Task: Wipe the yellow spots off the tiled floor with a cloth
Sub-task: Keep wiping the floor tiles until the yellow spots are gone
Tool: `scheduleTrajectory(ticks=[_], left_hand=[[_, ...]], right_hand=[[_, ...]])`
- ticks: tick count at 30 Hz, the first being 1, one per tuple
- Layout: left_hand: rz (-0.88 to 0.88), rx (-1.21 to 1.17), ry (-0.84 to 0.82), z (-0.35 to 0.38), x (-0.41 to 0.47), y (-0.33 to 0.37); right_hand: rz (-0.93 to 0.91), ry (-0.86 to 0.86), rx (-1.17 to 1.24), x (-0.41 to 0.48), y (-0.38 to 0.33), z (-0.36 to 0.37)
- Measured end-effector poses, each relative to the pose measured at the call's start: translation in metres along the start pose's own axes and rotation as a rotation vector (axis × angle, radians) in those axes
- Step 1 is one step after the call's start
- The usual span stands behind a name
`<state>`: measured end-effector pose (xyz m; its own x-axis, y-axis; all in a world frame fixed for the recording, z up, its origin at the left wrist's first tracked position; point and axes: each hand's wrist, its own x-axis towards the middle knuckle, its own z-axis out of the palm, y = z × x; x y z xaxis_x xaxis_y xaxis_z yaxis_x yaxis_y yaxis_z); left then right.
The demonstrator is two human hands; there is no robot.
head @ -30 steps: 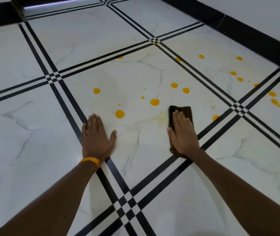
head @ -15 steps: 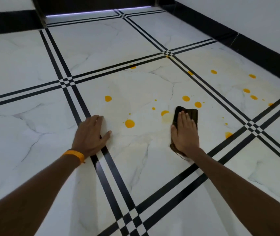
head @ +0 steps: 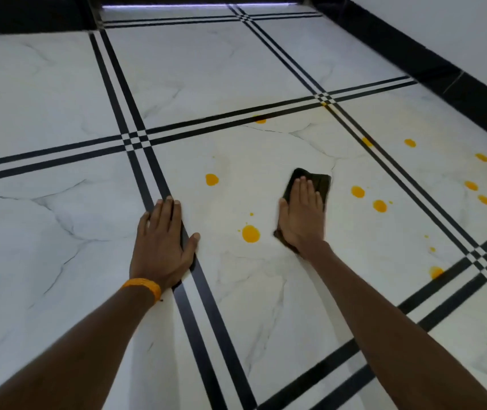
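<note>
My right hand [head: 303,216] lies flat on a dark folded cloth [head: 317,181] and presses it onto the white marble-look floor tile [head: 266,161]. The cloth's far edge shows beyond my fingertips. A large yellow spot [head: 250,234] sits just left of that hand, and another yellow spot [head: 211,179] lies farther up and to the left. Two more spots [head: 357,191] [head: 379,205] lie to the right of the cloth. My left hand [head: 162,241] rests flat with fingers spread on the black tile stripes [head: 194,291], holding nothing.
Several more yellow spots [head: 470,185] dot the neighbouring tile on the right, one [head: 435,272] near the stripe crossing. A black skirting [head: 443,69] and white wall run along the right side. Another dark skirting [head: 29,19] closes the far end.
My right hand has slid the cloth forward and to the left across the tile, and the spot that lay beside it is gone. The view has shifted closer; my left hand stays planted.
</note>
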<state>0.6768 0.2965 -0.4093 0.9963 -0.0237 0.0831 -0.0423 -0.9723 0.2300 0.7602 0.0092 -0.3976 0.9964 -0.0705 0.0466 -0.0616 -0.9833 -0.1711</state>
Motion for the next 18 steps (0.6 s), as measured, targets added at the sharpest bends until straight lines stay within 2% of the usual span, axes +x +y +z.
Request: scheduleTrajectory(ticks=[3,5,6,8,10,12,15,17,18], left_hand=[[0.004,0.009,-0.008,0.000,0.000,-0.001],[0.005,0.014,-0.022,-0.001,-0.001,0.001],[0.002,0.014,-0.028,-0.001,-0.001,0.002],[-0.001,0.007,-0.022,0.000,0.000,0.001],[-0.002,0.012,-0.022,0.001,0.000,-0.003],[-0.002,0.017,-0.022,0.002,0.000,-0.005],[-0.001,0.009,-0.025,0.002,-0.001,-0.005],[0.004,0.009,-0.032,0.003,-0.002,-0.002],[0.001,0.006,-0.031,0.002,-0.001,-0.001]], right_hand=[[-0.305,-0.076,0.031,-0.054,-0.018,0.005],[-0.372,-0.097,0.058,-0.067,0.004,-0.003],[-0.334,-0.060,0.054,-0.055,0.013,-0.005],[-0.140,-0.019,0.009,-0.010,0.018,-0.007],[0.036,-0.029,0.013,0.035,-0.006,-0.002],[0.076,-0.022,0.022,0.044,-0.047,0.004],[-0.206,-0.051,0.032,-0.018,-0.075,0.014],[-0.368,-0.110,0.057,-0.074,-0.055,0.007],[-0.389,-0.114,0.062,-0.084,-0.040,0.003]])
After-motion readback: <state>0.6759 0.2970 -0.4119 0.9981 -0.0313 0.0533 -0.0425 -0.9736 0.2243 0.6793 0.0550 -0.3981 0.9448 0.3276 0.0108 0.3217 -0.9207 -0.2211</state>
